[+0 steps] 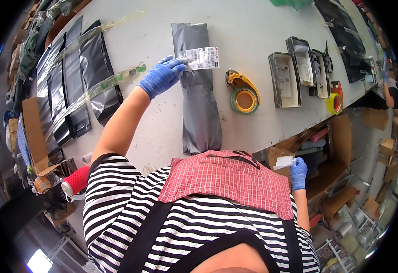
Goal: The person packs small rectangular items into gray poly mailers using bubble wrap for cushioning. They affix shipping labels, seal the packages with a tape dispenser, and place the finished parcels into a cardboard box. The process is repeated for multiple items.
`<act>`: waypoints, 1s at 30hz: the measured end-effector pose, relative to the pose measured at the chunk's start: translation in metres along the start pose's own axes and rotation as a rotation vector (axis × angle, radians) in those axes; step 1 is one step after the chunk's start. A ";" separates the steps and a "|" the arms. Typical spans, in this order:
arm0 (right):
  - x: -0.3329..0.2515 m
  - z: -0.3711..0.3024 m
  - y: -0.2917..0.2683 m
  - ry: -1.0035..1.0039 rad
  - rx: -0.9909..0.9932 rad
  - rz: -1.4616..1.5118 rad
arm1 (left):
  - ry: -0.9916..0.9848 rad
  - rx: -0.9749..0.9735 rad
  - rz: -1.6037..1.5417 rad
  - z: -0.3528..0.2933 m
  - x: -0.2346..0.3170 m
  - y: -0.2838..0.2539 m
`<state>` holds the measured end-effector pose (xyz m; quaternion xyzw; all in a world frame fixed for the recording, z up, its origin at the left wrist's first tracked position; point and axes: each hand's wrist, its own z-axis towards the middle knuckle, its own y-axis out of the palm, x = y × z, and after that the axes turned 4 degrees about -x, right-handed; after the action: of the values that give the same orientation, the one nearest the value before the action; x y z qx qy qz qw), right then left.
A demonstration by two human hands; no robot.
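Note:
A long grey plastic mailing bag (pixel 201 113) lies on the white table, running from near my body toward the far side. Across its upper part sits a white printed shipping label (pixel 205 58), its right end reaching past the bag's edge. My left hand (pixel 163 76), in a blue glove, rests with outstretched fingers on the label's left end. Low on the right, beside the table edge, my gloved right hand (pixel 299 174) pinches a piece of white paper (pixel 284 162). To the right of the bag lies a yellow tape dispenser (pixel 244 93).
Black open boxes (pixel 286 82) holding papers stand at the right, near scissors (pixel 328 61) and a yellow tape roll (pixel 334 103). Dark packed bags (pixel 94 68) cover the table's left, with clear tape strips across them. A cardboard box (pixel 340 154) stands below the right edge. Another person (pixel 392 91) is far right.

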<state>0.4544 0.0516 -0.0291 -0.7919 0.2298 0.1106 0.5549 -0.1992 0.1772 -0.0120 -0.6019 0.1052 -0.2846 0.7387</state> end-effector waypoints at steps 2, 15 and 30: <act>0.016 -0.004 0.008 0.087 -0.034 0.016 | -0.049 -0.134 0.019 0.003 -0.002 -0.013; 0.027 0.013 0.033 0.029 -0.066 0.025 | -0.300 -0.311 0.083 0.017 0.026 -0.042; -0.035 0.041 0.016 0.006 -0.646 0.056 | -0.466 -0.522 0.205 0.080 0.098 0.025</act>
<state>0.4194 0.0932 -0.0421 -0.9208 0.2060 0.1904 0.2710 -0.0722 0.1922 0.0032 -0.8053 0.0630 -0.0281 0.5889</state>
